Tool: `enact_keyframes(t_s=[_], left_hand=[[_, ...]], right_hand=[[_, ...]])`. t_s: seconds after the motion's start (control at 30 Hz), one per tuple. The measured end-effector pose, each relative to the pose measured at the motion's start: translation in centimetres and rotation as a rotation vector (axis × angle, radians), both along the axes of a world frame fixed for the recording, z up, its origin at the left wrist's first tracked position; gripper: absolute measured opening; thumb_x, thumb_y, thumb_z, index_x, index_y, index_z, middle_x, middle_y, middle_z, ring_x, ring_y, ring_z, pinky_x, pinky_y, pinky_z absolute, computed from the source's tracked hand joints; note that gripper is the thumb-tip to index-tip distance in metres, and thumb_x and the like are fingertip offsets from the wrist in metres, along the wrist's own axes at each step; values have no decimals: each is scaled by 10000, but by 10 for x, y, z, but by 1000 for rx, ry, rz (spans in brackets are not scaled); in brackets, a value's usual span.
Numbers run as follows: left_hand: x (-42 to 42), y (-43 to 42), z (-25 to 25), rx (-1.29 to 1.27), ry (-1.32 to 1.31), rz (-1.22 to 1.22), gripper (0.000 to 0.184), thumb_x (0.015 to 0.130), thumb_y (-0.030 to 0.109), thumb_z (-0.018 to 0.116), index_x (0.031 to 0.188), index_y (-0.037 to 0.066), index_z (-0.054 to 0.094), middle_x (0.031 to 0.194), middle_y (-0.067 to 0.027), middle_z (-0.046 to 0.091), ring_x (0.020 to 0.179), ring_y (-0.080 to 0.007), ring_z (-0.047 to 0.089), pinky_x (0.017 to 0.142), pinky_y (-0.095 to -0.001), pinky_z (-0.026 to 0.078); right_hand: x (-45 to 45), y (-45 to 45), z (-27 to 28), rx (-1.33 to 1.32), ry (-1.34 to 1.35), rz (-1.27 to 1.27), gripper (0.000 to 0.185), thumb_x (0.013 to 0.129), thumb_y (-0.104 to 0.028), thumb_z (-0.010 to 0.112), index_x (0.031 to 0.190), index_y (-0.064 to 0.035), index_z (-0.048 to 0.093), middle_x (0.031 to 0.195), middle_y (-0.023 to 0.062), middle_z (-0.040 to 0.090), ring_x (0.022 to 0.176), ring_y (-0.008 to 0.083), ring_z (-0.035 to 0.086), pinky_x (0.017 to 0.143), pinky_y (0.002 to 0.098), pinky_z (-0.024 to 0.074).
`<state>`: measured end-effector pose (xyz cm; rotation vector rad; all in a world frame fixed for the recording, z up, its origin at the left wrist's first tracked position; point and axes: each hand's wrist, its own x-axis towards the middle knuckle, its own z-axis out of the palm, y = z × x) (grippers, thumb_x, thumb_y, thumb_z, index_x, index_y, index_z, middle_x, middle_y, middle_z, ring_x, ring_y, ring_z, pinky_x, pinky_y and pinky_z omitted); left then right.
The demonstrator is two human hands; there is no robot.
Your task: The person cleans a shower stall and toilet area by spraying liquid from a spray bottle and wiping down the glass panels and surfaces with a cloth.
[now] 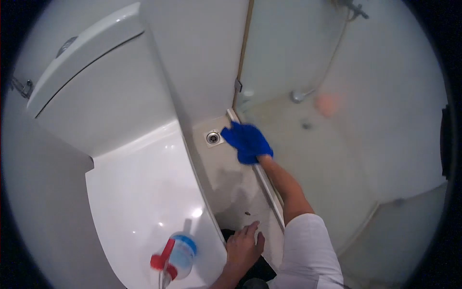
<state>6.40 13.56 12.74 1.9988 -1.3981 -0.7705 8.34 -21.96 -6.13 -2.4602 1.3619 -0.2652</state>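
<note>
A blue cloth (248, 142) is bunched around my right hand (263, 158), which grips it and is mostly hidden beneath it. Cloth and hand are over the low white sill (269, 190) at the foot of the glass panel, right of the floor drain (213, 138). My left hand (244, 248) is bare, near my knee at the bottom centre, its fingers apart with nothing in them. On the closed white toilet lid (139, 192) stands a spray bottle (182, 255) with a red trigger head and a blue collar.
The toilet tank (106, 91) rises at the upper left. Behind the glass panel (288, 48) are a shower head (298, 96), a blurred orange object (327, 104) and a dark drain (306, 125). A small dark speck (247, 213) lies on the floor.
</note>
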Motion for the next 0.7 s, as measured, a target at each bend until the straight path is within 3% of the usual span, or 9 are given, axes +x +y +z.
enact_keyframes(t_s=[0.17, 0.23, 0.3, 0.33, 0.4, 0.47, 0.53, 0.63, 0.7], left_hand=[[-12, 17, 13, -129, 13, 65, 255, 787, 164, 589, 1025, 71, 595, 904, -117, 635, 828, -305, 615, 748, -412, 491], [-2, 28, 27, -602, 25, -93, 310, 773, 183, 595, 1064, 77, 587, 916, -83, 600, 776, -264, 591, 660, -323, 500], [-8, 84, 71, -917, -277, -21, 290, 821, 199, 578, 1097, 108, 575, 1030, -56, 582, 853, -213, 585, 716, -281, 483], [-8, 130, 19, -552, 383, -23, 482, 807, 317, 603, 1217, 98, 474, 1169, -84, 514, 988, -228, 541, 821, -312, 445], [44, 193, -18, -552, 926, 414, 735, 812, 506, 537, 1347, 60, 303, 1325, -134, 396, 1163, -275, 446, 958, -392, 390], [100, 152, 90, -800, -489, 466, 1064, 638, 638, 644, 1385, 48, 167, 1387, -174, 276, 1229, -328, 366, 998, -463, 364], [118, 123, 86, -759, -139, 308, 1217, 471, 624, 746, 1386, 47, 189, 1384, -184, 295, 1220, -323, 388, 972, -481, 379], [125, 84, 97, -681, 176, 156, 1033, 591, 459, 725, 1385, 37, 217, 1338, -201, 379, 1184, -315, 440, 892, -456, 438], [141, 61, 99, -591, 357, -132, 699, 689, 96, 624, 1320, -16, 345, 1215, -150, 515, 1044, -196, 536, 814, -306, 467]], right_hand=[[-133, 144, -7, 284, 234, 19, 416, 869, -312, 452, 1163, -27, 524, 1117, 224, 556, 1039, 372, 520, 895, 416, 403], [-170, 185, 4, 380, 312, 4, 415, 870, -313, 450, 1160, -26, 527, 1111, 223, 561, 1032, 372, 526, 890, 416, 407], [-209, 221, 22, 461, 372, -26, 413, 872, -313, 447, 1157, -26, 529, 1104, 223, 566, 1024, 372, 533, 885, 415, 412], [-223, 236, 30, 492, 401, -39, 413, 872, -314, 446, 1156, -26, 530, 1101, 223, 569, 1021, 372, 536, 882, 415, 414], [-250, 261, 46, 536, 451, -69, 412, 874, -314, 444, 1153, -25, 533, 1095, 222, 574, 1014, 372, 543, 877, 414, 419], [-269, 283, 57, 543, 488, -104, 411, 875, -315, 441, 1150, -25, 535, 1089, 222, 579, 1007, 372, 549, 872, 413, 424], [-291, 301, 60, 563, 458, -149, 410, 876, -316, 439, 1147, -24, 538, 1083, 221, 584, 999, 373, 556, 867, 413, 429], [-328, 312, 37, 710, 182, -259, 412, 892, -273, 429, 1216, -28, 497, 1170, 220, 547, 1099, 348, 517, 939, 384, 387], [-345, 331, 23, 713, 148, -304, 402, 895, -259, 426, 1218, -31, 498, 1173, 222, 545, 1103, 346, 515, 942, 383, 384]])
